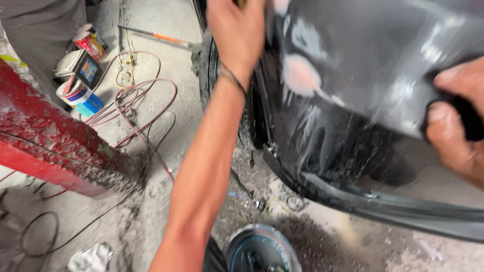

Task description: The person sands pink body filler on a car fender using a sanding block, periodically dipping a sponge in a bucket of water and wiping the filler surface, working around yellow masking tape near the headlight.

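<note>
The left hand (237, 32) reaches up along a bare forearm, with a thin dark band at the wrist, and presses against the upper edge of a glossy black car body panel (373, 65). Its fingers run past the top of the frame, so whether they are clenched or flat cannot be told. The right hand (456, 118) sits at the right edge of the view, its thumb and fingers clamped on a small dark pad (466, 118), perhaps a sanding block, held against the panel's surface.

The panel bears pale pinkish filler patches (301, 75) and whitish streaks running down to its curved lower lip. Just left of the panel a dark tyre (209, 70) shows behind the forearm.

On the dusty concrete floor (151, 201) lie loops of reddish hose (146, 100) and thin black wire. A chipped red metal beam (50, 146) crosses the left side. Beside it stand a few paint cans (83, 98). At the bottom edge, near the elbow, sits a round dark bucket (259, 249), and a crumpled white rag (91, 258) lies well to its left.
</note>
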